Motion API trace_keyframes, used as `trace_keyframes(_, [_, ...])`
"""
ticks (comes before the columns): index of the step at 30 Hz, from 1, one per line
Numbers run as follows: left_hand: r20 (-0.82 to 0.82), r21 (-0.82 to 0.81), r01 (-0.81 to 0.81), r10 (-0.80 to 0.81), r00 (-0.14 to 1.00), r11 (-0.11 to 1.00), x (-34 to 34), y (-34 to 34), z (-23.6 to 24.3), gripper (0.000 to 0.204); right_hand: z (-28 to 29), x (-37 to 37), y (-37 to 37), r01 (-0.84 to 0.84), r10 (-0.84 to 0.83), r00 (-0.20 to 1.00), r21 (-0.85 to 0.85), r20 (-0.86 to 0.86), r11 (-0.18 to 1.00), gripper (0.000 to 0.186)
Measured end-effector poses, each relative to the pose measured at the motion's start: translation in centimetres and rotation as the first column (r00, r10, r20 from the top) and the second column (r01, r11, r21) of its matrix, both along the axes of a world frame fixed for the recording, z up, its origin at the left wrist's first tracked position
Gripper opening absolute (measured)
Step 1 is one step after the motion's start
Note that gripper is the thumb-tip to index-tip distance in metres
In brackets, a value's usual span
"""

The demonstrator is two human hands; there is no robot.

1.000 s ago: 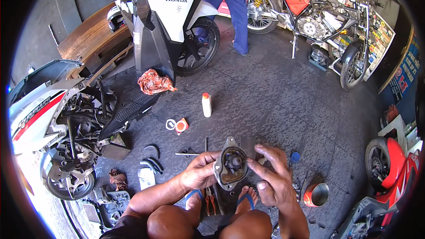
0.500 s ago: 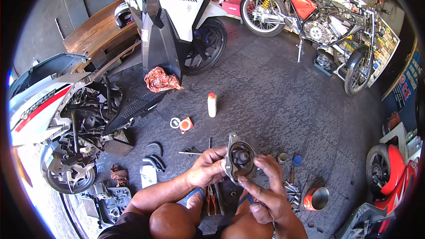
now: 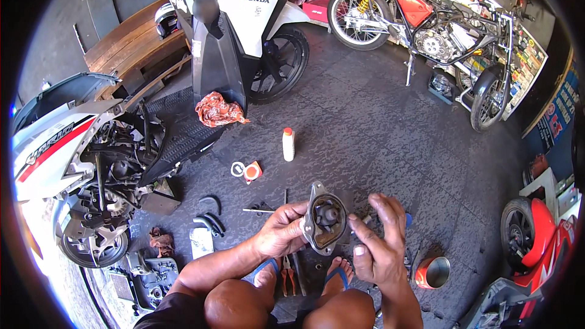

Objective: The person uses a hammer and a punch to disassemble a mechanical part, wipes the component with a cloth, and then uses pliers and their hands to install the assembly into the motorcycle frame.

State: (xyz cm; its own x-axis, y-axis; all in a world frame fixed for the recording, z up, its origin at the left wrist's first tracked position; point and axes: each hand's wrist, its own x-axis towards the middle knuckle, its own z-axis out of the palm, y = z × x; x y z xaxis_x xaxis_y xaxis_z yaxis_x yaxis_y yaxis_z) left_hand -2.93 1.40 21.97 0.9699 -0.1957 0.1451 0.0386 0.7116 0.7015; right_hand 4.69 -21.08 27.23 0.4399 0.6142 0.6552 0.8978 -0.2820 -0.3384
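Your left hand pinches the housing, already loose, its inner part inside; just beside it, your right hand is half open, holding nothing; what remains I cannot tell

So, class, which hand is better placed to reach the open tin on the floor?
Probably the right hand: it is nearer the tin and appears empty, while the left hand holds the metal part.
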Motion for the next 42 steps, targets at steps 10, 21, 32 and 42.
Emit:
trace_keyframes(10, [0.024, -0.001, -0.004, 0.004, 1.0, 1.0, 0.3, -0.1, -0.2, 0.061, 0.0, -1.0, 0.0, -0.091, 0.097, 0.98, 0.038, -0.176, 0.995, 0.042])
trace_keyframes(21, [0.102, 0.024, -0.127, 0.124, 0.987, 0.992, 0.6, -0.1, -0.8, 0.059, -1.2, -3.0, -0.1, -0.019, 0.342, 0.438, 0.372, -0.831, 0.928, 0.037])
trace_keyframes(32, [0.129, 0.071, -0.17, 0.16, 0.979, 0.983, 0.6, -0.2, -0.6, 0.056, -0.8, -2.9, -0.5, -0.154, 0.271, 0.768, 0.243, -0.58, 0.958, 0.05])
trace_keyframes(42, [0.129, 0.102, -0.207, 0.193, 0.973, 0.973, 0.5, -0.6, -0.3, 0.053, 0.5, -3.0, 0.2, -0.134, 0.131, 0.989, -0.046, -0.062, 0.99, 0.04])
